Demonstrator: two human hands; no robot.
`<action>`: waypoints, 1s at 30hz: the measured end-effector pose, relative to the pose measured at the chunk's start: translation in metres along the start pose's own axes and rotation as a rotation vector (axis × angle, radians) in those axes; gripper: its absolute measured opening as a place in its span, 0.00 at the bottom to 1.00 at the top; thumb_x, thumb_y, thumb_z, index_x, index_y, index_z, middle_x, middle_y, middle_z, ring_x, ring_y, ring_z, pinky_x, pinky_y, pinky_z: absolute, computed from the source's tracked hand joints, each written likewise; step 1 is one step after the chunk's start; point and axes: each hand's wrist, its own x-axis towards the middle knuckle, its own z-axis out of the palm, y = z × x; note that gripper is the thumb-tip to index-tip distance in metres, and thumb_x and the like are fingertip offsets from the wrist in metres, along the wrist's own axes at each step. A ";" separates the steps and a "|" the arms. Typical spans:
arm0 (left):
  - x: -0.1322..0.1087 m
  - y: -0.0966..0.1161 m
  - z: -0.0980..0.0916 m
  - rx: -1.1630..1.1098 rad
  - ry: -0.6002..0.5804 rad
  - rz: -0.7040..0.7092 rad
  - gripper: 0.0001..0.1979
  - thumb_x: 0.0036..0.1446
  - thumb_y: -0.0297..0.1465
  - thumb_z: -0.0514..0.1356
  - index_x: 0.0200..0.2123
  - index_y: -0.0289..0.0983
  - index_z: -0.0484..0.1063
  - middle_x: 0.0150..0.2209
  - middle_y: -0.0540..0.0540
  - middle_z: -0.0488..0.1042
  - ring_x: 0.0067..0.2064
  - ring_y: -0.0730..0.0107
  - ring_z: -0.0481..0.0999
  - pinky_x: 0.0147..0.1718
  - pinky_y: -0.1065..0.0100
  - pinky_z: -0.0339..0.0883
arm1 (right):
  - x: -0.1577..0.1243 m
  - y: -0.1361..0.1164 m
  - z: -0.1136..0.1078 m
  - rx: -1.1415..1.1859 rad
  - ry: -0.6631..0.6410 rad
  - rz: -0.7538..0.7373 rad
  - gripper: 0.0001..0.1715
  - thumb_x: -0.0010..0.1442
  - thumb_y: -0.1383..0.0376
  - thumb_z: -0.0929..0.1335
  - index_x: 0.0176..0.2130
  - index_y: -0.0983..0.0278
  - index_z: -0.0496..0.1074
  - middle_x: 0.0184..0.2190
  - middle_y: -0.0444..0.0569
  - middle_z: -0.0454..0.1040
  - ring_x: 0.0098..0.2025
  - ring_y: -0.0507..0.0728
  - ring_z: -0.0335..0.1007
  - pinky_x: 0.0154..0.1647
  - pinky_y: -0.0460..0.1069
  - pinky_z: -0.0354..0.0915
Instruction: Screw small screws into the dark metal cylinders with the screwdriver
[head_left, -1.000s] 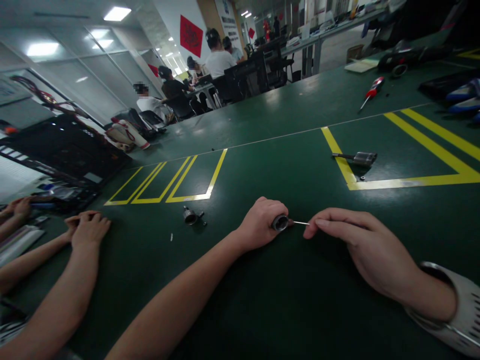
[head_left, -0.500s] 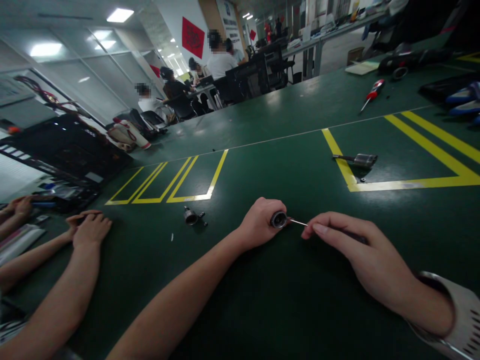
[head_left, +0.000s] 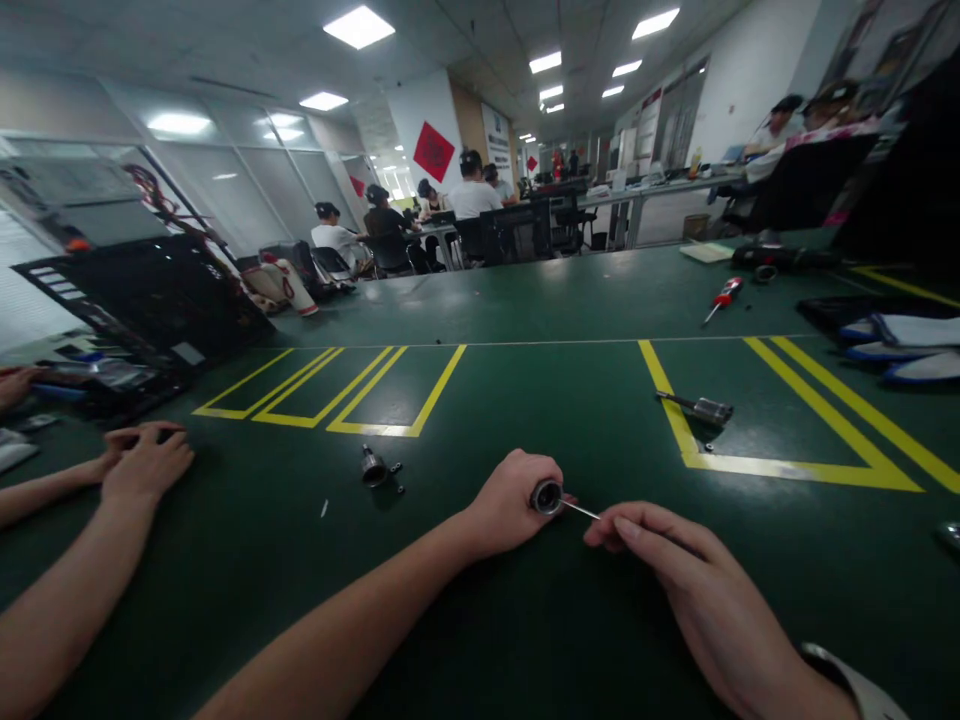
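Note:
My left hand is closed around a round metal cylinder, whose hollow end faces me. In my right hand is a thin screwdriver, pinched between thumb and fingers. Its bare shaft reaches to the side of the cylinder; the tip is hidden at my left fingers, and the handle lies out of sight within my right hand. Left of my hands, a similar metal part rests on the green table with small pieces beside it.
Yellow tape marks the green table. Across it lies a dark metal part with a shaft. Farther back are a red-handled screwdriver, a black tool and gloves. Another person's hands are at left.
The camera view has levelled and tipped up, so the table sits lower in the picture. My hands keep the same hold, with the screwdriver shaft still at the cylinder's side.

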 end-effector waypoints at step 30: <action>-0.003 0.002 -0.001 0.035 -0.018 0.034 0.08 0.56 0.34 0.58 0.28 0.36 0.65 0.27 0.51 0.70 0.29 0.73 0.68 0.34 0.68 0.57 | 0.006 -0.001 0.003 0.161 -0.013 0.014 0.13 0.55 0.57 0.67 0.30 0.62 0.76 0.32 0.50 0.76 0.38 0.60 0.69 0.43 0.55 0.64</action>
